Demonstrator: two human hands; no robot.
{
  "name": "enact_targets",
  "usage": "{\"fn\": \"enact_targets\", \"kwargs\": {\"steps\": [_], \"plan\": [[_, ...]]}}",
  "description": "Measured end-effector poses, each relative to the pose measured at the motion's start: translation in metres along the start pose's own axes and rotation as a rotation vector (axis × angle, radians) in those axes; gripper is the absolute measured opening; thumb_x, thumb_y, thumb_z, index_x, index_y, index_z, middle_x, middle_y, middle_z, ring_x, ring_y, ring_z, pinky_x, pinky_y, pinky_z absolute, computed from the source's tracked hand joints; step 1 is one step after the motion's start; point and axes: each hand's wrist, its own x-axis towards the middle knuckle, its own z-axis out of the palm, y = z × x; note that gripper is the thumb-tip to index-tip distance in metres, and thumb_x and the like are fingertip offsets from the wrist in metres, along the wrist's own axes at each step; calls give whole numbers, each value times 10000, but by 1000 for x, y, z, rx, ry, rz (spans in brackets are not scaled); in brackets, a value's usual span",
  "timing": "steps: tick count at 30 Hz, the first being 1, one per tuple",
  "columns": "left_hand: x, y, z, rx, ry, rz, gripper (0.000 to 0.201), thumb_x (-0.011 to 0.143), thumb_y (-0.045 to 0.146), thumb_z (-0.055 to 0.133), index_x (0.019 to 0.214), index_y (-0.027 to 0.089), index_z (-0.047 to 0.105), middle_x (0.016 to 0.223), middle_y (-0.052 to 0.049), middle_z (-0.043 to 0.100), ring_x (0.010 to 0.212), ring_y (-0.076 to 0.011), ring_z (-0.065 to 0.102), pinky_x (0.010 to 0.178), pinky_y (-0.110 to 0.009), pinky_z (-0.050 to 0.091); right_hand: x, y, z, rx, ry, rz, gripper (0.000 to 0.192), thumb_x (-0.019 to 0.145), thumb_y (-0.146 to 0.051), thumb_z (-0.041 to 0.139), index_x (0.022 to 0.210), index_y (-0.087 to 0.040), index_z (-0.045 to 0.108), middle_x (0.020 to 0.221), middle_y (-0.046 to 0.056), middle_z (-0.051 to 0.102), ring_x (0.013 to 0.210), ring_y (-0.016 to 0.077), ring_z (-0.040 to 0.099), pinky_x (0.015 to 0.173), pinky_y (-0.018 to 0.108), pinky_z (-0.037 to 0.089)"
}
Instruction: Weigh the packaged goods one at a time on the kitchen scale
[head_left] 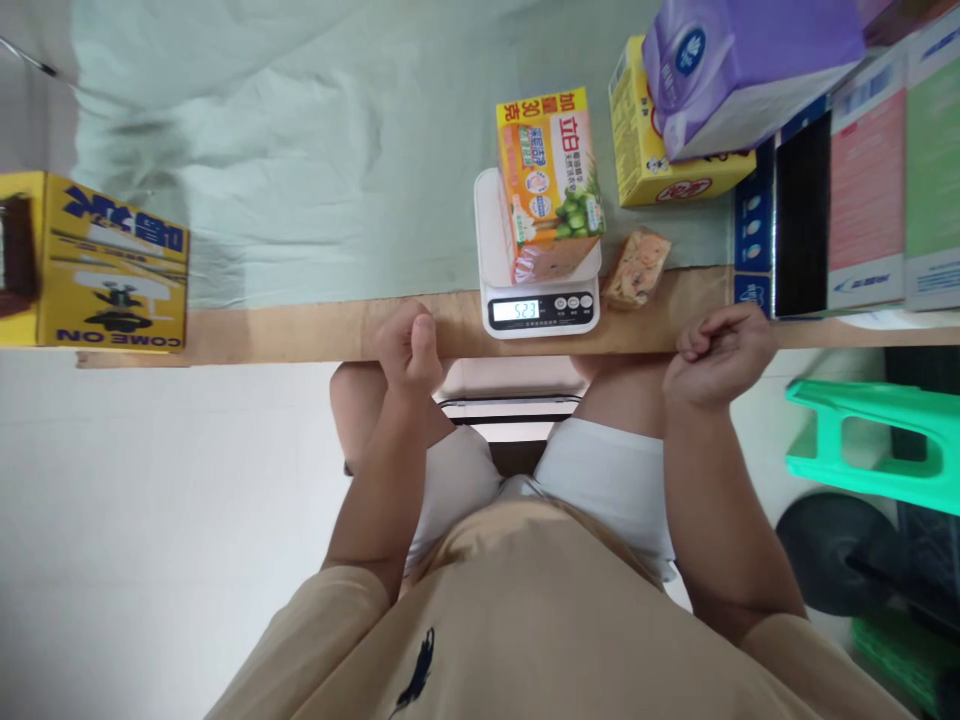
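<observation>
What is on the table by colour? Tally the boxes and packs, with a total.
Yellow boxes: 2
Orange box on the scale: 1
Purple pack: 1
Small snack packet: 1
Total: 5

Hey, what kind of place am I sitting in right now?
Probably a home or small shop packing table: a digital scale weighing an orange box, stacked cartons and a plastic stool beside it.

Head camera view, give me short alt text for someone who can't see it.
An orange box sits on a white kitchen scale at the table edge. Both hands, left and right, rest closed and empty near the edge, with a snack packet beside the scale.
</observation>
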Motion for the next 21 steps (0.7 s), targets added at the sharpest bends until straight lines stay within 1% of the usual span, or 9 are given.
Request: {"fn": "enact_targets", "kwargs": {"steps": [2,3,7,10,13,15,17,19,21], "plan": [[1,0,0,59,52,84,636,976,702,451,563,236,317,567,-3,289,561,-155,264,591,-376,226,-1,-1,-1,1,-14,-9,381,799,-484,448,523,-226,392,475,-52,247,385,48,172,379,208,51],[1,0,1,72,52,95,638,979,702,444,562,235,320,562,-2,293,558,-154,265,591,-375,231,-1,-1,-1,4,-20,-12,380,793,-481,455,520,-224,395,473,-51,248,385,49,176,377,205,54],[0,2,1,70,60,65,627,985,696,445,571,235,354,586,-5,317,585,-158,292,595,-367,257,-3,-2,-1,2,-43,-32,341,774,-434,456,513,-220,405,454,-51,242,372,52,175,374,196,59],[1,2,0,42,44,68,639,980,698,458,562,231,332,579,2,303,576,-149,284,588,-361,240,-5,-4,2,-23,-50,-45,320,770,-407,473,523,-218,400,464,-54,256,379,49,192,386,189,85],[1,2,-1,28,84,90,650,981,701,445,560,226,302,561,13,270,561,-138,259,590,-357,223,-8,-11,5,-34,-4,-23,323,778,-413,459,535,-220,373,468,-65,246,376,43,183,384,186,83],[0,5,-1,35,159,101,635,980,698,434,567,229,323,565,12,278,562,-141,271,595,-359,235,-10,-20,7,13,46,-28,315,797,-413,418,550,-221,376,458,-71,233,367,44,164,377,186,72],[-1,11,0,25,246,158,609,980,685,425,576,234,357,568,4,306,562,-151,297,596,-369,252,-13,-31,10,72,70,-86,310,820,-411,399,576,-220,406,459,-72,244,367,50,173,379,186,85],[1,20,3,-18,323,263,571,993,646,415,593,239,409,570,-7,350,565,-163,327,599,-379,265,-16,-42,18,107,56,-151,299,836,-414,418,612,-217,442,480,-71,273,381,55,208,388,183,111],[6,31,8,-57,310,332,508,1008,600,429,655,246,514,621,-22,459,612,-180,417,625,-395,330,-19,-51,31,122,-15,-168,259,830,-404,457,652,-217,473,502,-71,295,398,62,248,395,184,159]]}}
